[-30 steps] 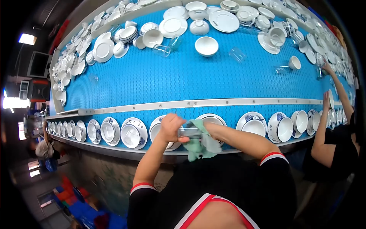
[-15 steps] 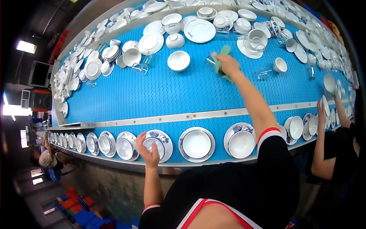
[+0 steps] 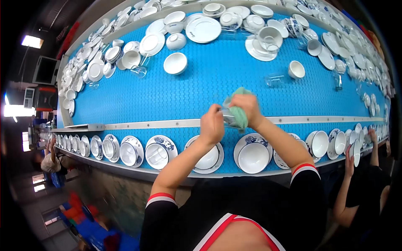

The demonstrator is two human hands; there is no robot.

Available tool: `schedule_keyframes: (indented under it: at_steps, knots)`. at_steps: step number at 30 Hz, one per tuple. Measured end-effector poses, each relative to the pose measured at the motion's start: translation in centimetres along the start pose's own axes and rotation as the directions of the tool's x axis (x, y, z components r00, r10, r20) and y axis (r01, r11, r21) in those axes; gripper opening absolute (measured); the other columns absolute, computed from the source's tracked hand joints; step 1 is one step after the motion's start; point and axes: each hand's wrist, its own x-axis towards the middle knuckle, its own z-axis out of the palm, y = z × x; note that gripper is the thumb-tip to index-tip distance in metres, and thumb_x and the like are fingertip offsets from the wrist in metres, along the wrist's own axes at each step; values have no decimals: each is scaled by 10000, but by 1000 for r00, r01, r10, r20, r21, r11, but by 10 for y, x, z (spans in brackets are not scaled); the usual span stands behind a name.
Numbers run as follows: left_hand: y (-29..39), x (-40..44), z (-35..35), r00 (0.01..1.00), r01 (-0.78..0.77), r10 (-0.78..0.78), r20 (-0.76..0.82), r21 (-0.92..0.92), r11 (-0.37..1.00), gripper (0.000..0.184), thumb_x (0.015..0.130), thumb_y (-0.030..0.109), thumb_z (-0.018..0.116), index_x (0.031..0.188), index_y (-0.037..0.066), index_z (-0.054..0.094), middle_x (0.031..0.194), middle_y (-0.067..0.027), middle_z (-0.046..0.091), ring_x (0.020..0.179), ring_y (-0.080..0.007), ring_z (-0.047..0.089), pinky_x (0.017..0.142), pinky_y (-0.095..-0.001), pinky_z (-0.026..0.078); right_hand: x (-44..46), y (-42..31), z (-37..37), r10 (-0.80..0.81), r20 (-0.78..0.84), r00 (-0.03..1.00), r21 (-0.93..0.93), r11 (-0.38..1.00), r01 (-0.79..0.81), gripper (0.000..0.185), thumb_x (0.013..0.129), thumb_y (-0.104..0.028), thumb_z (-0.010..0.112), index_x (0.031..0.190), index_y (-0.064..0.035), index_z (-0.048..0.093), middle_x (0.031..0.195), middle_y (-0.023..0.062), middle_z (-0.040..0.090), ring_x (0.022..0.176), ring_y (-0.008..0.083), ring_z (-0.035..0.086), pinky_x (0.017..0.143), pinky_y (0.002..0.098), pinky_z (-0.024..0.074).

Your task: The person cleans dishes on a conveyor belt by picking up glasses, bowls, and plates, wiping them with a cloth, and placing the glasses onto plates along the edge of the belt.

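Note:
My left hand is closed around one end of a clear drinking glass, above the blue belt. My right hand grips a green cloth, which is wrapped against the glass's other end. Below my hands, a row of white bowls on blue-patterned plates lines the near belt. My left forearm partly hides one bowl; another bowl sits below my right forearm. A clear glass stands or lies inside the bowl to the left; which, I cannot tell.
A metal rail divides the wide blue belt from the near one. A loose white bowl, a glass and a cup lie beyond my hands. Piled dishes line the far side. A co-worker's hand holds a plate at right.
My right hand has come back toward me with the cloth and glass. My left hand has risen from beside a near bowl and closed on the glass. The dishes appear shifted left in view.

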Motion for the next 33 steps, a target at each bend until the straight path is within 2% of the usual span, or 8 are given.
schedule_keyframes:
  at_steps: [2,6,8,10,16,20,22,33]
  knots:
    - [18,-3,0,950,-309,312,-27,81,948,572,845,550,345,853,7,522,578,-145,499,527,-315,527,491,-377,406,-29,-6,12,525,344,778,696,414,-587,75,697,-142,617,690,-97,557,674,-12,546,594,102,521,524,260,412]
    - [17,21,-13,819,-531,500,280,41,847,650,789,635,366,914,17,524,654,-157,535,539,-301,543,483,-345,422,-37,-9,-1,477,447,757,668,385,-637,70,739,-127,593,737,-67,556,724,1,542,683,75,484,586,250,410]
    - [25,18,-1,867,-455,443,227,-3,891,650,807,630,331,927,22,527,685,-169,542,500,-291,526,474,-340,420,-27,-7,-36,482,308,820,552,611,-567,84,705,-133,607,747,-77,560,760,2,567,673,119,545,583,266,431]
    - [29,12,7,835,485,-445,323,-53,873,596,860,570,281,891,32,537,649,-167,536,514,-300,518,502,-366,415,-15,2,-61,9,-10,1000,-102,995,-10,116,643,-153,614,736,-99,569,762,10,581,651,189,570,563,293,442]
    - [67,5,55,972,115,-130,198,85,990,455,881,443,355,780,30,517,570,-155,511,512,-309,520,471,-391,385,-41,13,-85,86,-131,988,147,987,-67,182,621,-136,669,778,-73,600,728,47,586,614,197,566,552,296,447]
    - [58,12,71,705,-702,654,273,147,696,494,742,526,531,851,44,536,656,-91,523,538,-280,516,475,-364,397,-80,18,-70,490,807,329,563,-475,-676,20,767,-111,585,765,-93,594,715,-2,566,582,91,526,471,213,429]
    - [53,17,75,560,-810,724,404,83,580,551,705,570,547,842,36,530,649,-76,494,563,-259,502,484,-351,392,-79,0,-89,393,903,175,387,-568,-726,53,789,-136,572,800,-88,592,735,4,566,590,92,520,501,217,443]
    - [70,7,97,531,-847,771,351,243,473,539,610,369,734,948,37,476,836,-131,514,688,-284,514,578,-368,434,-177,41,-164,123,742,659,572,-630,-526,185,835,-160,494,961,-25,507,711,54,518,539,124,488,452,230,417]
